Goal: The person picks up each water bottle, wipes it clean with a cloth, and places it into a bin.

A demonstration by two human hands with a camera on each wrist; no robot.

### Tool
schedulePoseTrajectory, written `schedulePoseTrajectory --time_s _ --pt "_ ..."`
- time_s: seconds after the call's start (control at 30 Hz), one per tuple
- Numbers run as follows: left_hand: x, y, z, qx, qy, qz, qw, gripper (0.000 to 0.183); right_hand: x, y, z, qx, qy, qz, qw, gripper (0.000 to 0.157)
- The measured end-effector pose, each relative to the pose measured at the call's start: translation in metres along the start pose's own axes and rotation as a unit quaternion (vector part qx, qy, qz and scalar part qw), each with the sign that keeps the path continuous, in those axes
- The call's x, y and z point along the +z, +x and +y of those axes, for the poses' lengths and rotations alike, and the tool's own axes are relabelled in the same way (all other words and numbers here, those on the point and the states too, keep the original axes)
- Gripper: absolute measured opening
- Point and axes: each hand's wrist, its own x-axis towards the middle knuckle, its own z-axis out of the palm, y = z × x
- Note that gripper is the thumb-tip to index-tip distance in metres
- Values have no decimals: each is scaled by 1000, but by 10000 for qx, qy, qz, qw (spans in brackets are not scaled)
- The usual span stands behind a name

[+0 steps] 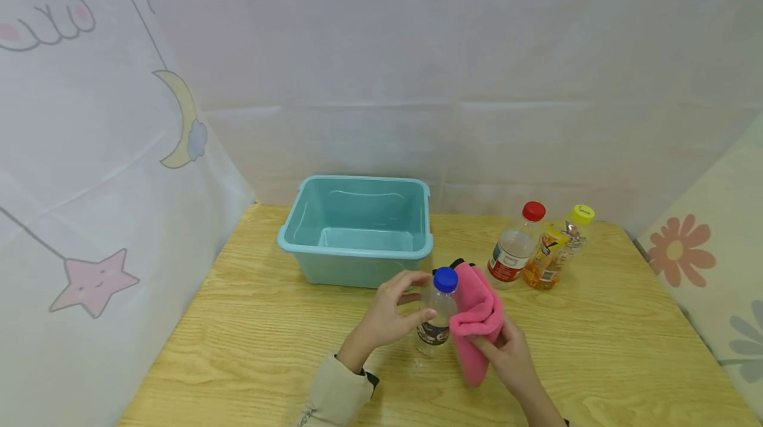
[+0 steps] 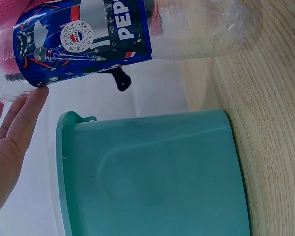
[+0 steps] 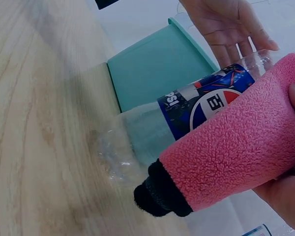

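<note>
The Pepsi bottle (image 1: 440, 311) is located between the two hands and appears upright on the surface (image 1: 250, 361), long axis vertical, blue cap (image 1: 445, 279) uppermost. The left hand (image 1: 390, 311) is the nearer: thumb and fingers are spread about the upper part of the bottle, not closed round it. Whether the fingertips bear on the plastic cannot be confirmed.

The right hand (image 1: 514, 357) pinches a folded pink cloth (image 1: 479, 318), thumb on its near face. The cloth occupies the space between the right hand and the bottle, close alongside it; its long axis runs roughly parallel to the bottle's. This side-by-side alignment is judged the governing relation. Contact between cloth and bottle cannot be verified.

Beyond the left hand is a teal basin (image 1: 363, 253). Beyond the right hand are a red-capped bottle (image 1: 511, 251) and, further right, a yellow-capped bottle (image 1: 554, 251).
</note>
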Motion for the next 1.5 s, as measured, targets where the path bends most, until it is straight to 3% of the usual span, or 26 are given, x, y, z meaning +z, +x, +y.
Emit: schedulePoseTrajectory --time_s 0.2,0.3,0.43,0.57,0.83,1.3,1.5 --pt "-1 0 4 -258 28 -52 9997 48 1 -1 8 61 61 -102 9999 44" --pt "-3 0 17 -241 38 -82 9997 46 2 -2 11 206 -163 -96 9996 41" --pt "-8 0 33 -158 26 -152 9998 43 2 -4 16 321 -319 -182 9988 49" --pt "-9 -1 36 -84 27 -171 9998 43 2 -4 20 288 -257 -350 9986 52" --pt "-11 -1 32 198 -34 -171 9997 42 4 -7 23 412 -384 -312 9979 46" --pt "-12 -2 25 390 -225 -268 9986 44 7 -9 26 666 -650 -206 9954 40" --pt "-10 -2 30 167 -192 -154 9996 46 6 -9 27 479 -616 -167 9968 41"
